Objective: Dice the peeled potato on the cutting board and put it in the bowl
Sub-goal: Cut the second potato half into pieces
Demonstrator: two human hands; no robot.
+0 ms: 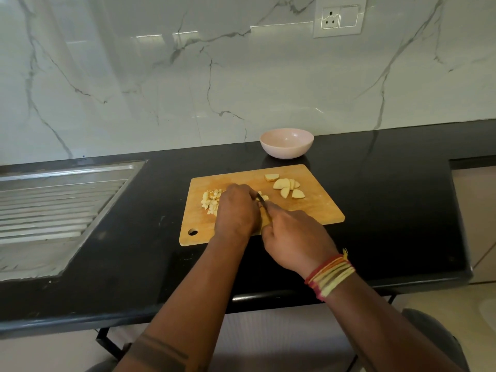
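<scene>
Your right hand (292, 237) grasps the knife (262, 202), while your left hand (236, 210) curls over a potato piece on the cutting board (316, 210), mostly hiding it; dicing is mid-way. Diced bits (210, 201) lie left, uncut wedges (287, 187) far right: take those next. Beyond the board the bowl (286, 143) holds nothing yet, its path unobstructed. The sink drainboard (53, 200) sits left.

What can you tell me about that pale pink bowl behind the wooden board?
The pale pink bowl is round, smooth and glossy, maybe ceramic. It stands upright on the black countertop, just beyond the wooden cutting board's far edge and near the marble wall. It looks empty; neither hand touches it.
</scene>
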